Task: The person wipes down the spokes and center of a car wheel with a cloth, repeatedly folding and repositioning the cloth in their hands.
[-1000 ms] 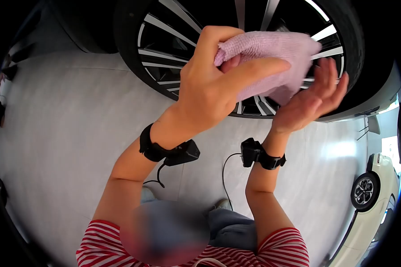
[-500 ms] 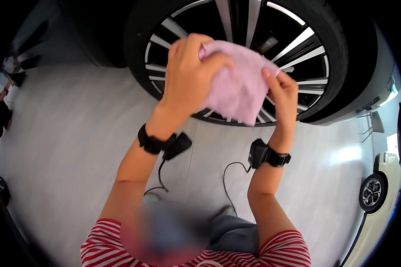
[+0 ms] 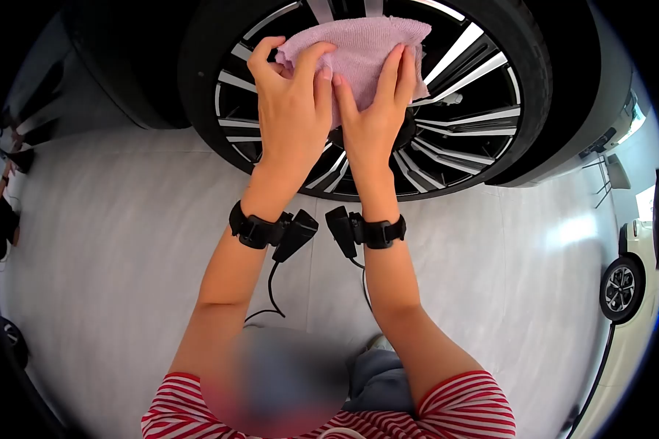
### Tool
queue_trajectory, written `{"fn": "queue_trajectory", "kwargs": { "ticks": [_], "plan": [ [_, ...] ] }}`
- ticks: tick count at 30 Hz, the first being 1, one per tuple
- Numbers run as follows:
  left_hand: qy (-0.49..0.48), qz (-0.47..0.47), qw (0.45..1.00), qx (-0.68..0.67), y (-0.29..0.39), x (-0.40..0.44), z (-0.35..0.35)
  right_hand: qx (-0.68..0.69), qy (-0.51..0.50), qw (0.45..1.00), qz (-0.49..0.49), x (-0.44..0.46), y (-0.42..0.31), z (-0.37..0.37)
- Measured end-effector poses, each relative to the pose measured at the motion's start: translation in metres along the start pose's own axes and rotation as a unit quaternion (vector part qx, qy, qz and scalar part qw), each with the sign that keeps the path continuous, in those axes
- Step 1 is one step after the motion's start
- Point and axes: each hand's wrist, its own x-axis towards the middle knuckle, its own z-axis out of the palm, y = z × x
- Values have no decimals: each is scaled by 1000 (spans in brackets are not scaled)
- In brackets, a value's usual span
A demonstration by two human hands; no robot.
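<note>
- A pink cloth [image 3: 362, 51] is up in front of the wheel [image 3: 458, 126], covering part of its upper spokes; whether it touches the metal cannot be told.
- The cloth is pale pink with a lilac tinge, and its weave looks finely ribbed and soft.
- It is folded into a loose pad: the upper edge bows gently, the left end is rumpled, and a pointed corner sticks out at upper right, with a layer hanging below it.
- The left hand [image 3: 293, 113] is clamped on the cloth's left end, fingers bent over it.
- The right hand [image 3: 373, 121] lies against the lower right part, thumb and fingers spread on the fabric; whether it pinches any cannot be told.
- The two thumbs are close together at the cloth's lower part.
- The wheel has silver and black spokes inside a black tyre [image 3: 203, 95].
- Black straps [image 3: 256, 232] circle both wrists, above a grey floor [image 3: 139, 256].
</note>
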Motion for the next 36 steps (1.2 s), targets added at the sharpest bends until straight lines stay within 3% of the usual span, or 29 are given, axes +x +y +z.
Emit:
{"fn": "queue_trajectory", "kwargs": {
  "ticks": [2,4,7,8,9,13,14,17,19,24,30,33,34,36],
  "plan": [
    [-4,15,1000,4,-5,-4,-3,-21,9,1000,-15,3,1,3],
    [-13,-30,997,-71,-14,-4,2,-82,37,994,-54,16,2,7],
    [-8,-56,991,-119,-16,1,7,10,-22,998,55,23,-4,7],
    [4,-56,990,-129,-16,5,9,-49,11,999,3,25,-2,9],
    [19,-56,988,-142,-16,9,10,-37,1,999,23,25,-4,10],
    [52,-52,985,-159,-20,13,15,-66,36,993,-93,23,-11,19],
    [48,-63,982,-171,-18,12,11,-98,5,986,-131,20,-13,19],
    [90,-50,984,-143,-23,10,17,-143,-3,973,-180,22,-6,23],
    [116,-3,993,-14,-22,9,14,-161,7,966,-203,23,-3,21],
    [158,14,986,-46,-34,8,17,-156,-29,967,-200,41,-26,24],
    [144,117,978,-100,-63,-4,5,-89,-106,966,-218,28,-25,28],
    [116,148,976,-113,-89,-26,7,-41,-135,979,-148,2,-30,34],
    [147,137,972,-124,-96,-32,12,38,-123,985,-117,-11,-26,45],
    [165,126,971,-122,-101,-41,16,36,-99,990,-98,-23,-25,53]
  ]
}}
